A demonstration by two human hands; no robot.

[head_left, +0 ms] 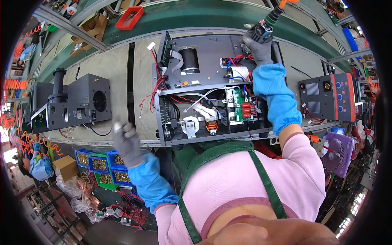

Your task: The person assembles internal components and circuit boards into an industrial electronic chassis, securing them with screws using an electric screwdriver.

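Note:
In front of me lies an opened dark metal equipment housing [216, 45] with wires and parts inside. It holds a green circuit board [234, 107] with red components, a black cylinder [189, 60] and a white cylindrical part [239, 73]. My right hand [259, 48], in a grey glove and blue sleeve, reaches to the housing's far right corner and is closed round a dark power screwdriver [265, 28] with an orange end. My left hand [127, 143], gloved too, is off the housing's near left corner, fingers stretched out and slightly blurred, holding nothing.
Similar housings stand on the line at left [87, 98] and right [326, 98]. Blue and green bins [99, 164] of brass-coloured hardware sit below left, near red wire bundles [134, 212]. A red tray [130, 18] lies at the back; a purple fan [339, 153] is at right.

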